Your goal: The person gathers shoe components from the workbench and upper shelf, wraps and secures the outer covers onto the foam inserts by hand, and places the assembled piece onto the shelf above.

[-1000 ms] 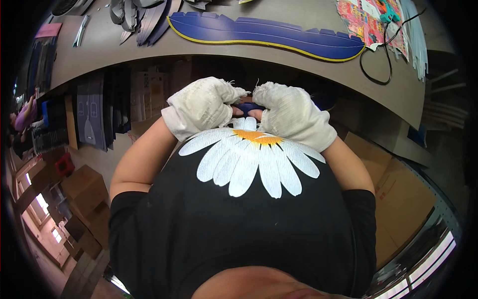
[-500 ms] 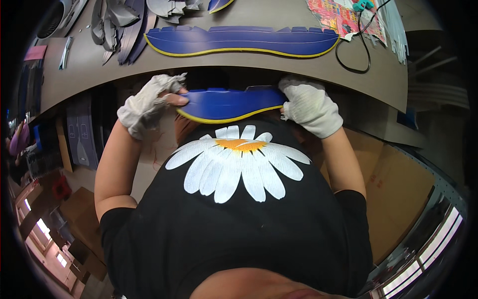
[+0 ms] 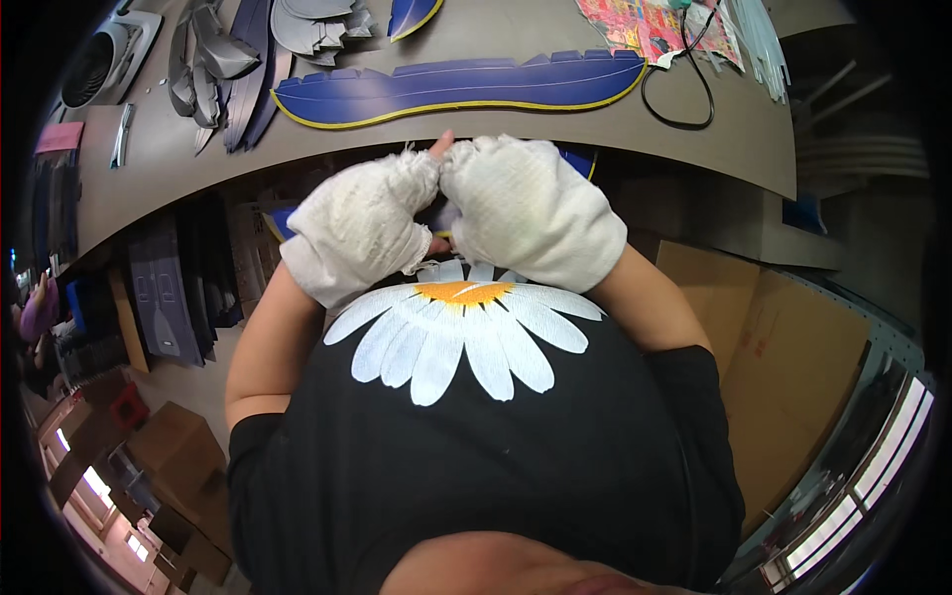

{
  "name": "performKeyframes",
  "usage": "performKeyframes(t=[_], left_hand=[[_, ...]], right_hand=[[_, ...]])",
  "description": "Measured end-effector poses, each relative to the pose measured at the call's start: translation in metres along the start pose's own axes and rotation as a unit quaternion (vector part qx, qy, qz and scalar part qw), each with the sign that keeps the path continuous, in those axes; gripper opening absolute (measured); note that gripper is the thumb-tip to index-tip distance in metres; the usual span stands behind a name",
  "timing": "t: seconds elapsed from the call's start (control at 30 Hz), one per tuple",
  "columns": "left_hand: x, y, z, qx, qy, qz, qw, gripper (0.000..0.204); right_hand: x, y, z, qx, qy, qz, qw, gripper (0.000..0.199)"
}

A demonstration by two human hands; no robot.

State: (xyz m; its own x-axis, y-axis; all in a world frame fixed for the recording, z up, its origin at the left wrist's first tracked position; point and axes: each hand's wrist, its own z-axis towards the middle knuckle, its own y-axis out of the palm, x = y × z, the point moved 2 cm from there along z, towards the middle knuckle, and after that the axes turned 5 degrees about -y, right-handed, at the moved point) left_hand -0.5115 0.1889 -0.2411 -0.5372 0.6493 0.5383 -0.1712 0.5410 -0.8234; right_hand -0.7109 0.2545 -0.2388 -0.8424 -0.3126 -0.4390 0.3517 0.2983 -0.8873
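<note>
Blue strip point(image 3: 580, 159) mostly hidden under gloved hands, apparently lying left-right.

Your left hand point(image 3: 362, 230) and right hand point(image 3: 534, 208) wore white knitted cloth gloves, rough and fraying at the cuffs. The long blue piece point(image 3: 466, 84) looked matt, foam-like, yellow-edged. Your workbench point(image 3: 397, 124) looked smooth, dull brown. The grey pieces point(image 3: 213, 50) had a slight sheen.

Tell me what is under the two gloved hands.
Under the left hand and right hand, corners of a blue yellow-edged piece show; the gloves cover the rest of it.
</note>
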Motion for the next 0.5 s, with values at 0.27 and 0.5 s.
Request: performKeyframes(t=[0.27, 0.5], left_hand=[[-0.018, -0.028, -0.033, -0.014, -0.005, -0.051, 0.999, 0.086], [-0.025, -0.039, -0.046, -0.042, -0.023, -0.053, 0.997, 0.076]], right_hand=[[0.035, -0.008, -0.052, 0.141, -0.11, 0.069, 0.981, 0.087], [0.028, -0.021, -0.051, 0.137, -0.057, 0.004, 0.989, 0.081]])
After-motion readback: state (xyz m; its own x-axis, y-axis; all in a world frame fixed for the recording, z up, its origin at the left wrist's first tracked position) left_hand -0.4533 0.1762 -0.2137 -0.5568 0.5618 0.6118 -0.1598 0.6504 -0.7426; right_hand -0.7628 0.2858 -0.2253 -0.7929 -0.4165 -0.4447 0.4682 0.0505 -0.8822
